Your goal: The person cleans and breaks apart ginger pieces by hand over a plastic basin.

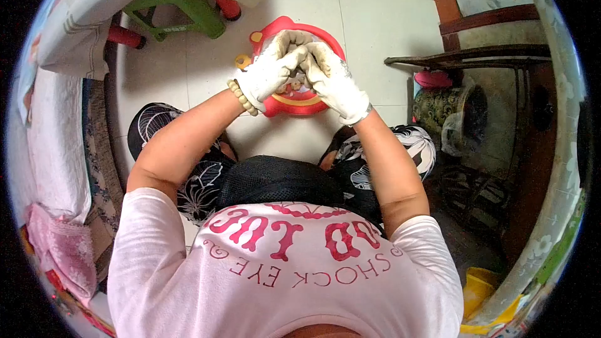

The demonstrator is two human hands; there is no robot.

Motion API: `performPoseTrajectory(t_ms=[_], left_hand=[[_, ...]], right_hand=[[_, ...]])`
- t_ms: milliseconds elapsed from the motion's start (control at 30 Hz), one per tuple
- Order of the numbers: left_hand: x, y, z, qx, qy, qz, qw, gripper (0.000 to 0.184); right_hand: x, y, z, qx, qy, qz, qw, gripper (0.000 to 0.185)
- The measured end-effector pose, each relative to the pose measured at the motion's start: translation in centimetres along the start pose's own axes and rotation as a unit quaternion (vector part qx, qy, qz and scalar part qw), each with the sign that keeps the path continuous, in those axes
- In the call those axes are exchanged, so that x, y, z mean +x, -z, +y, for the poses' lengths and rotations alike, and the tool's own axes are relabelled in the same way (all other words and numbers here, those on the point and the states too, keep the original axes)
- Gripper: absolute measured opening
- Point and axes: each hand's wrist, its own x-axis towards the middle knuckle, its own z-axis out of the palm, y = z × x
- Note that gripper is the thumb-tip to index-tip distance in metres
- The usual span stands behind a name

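Note:
Both hands wear white work gloves with dirty fingers and meet above a red basin on the floor. My left hand comes in from the left, with a beaded bracelet at its wrist. My right hand reaches in from the right. The fingertips of both are bent together and touch; whatever is between them is hidden or too small to name. Small pale and brownish pieces lie in the basin under the hands. A yellow ring sits at the basin's left edge.
A green plastic stool stands on the tiled floor at the upper left, near red legs under a cloth. On the right are a dark wooden rack and a patterned round container. Something yellow lies at lower right.

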Motion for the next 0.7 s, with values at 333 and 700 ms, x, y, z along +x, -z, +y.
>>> performPoseTrajectory(t_ms=[333,700], left_hand=[[-0.3,-0.5,-0.7,0.043,-0.064,0.062,0.995,0.023],[0.2,-0.1,0.1,-0.156,0.037,0.013,0.987,0.030]], right_hand=[[-0.1,-1.6,-0.2,0.153,-0.085,0.018,0.984,0.017],[-0.3,-1.8,-0.7,0.324,-0.132,0.098,0.932,0.022]])
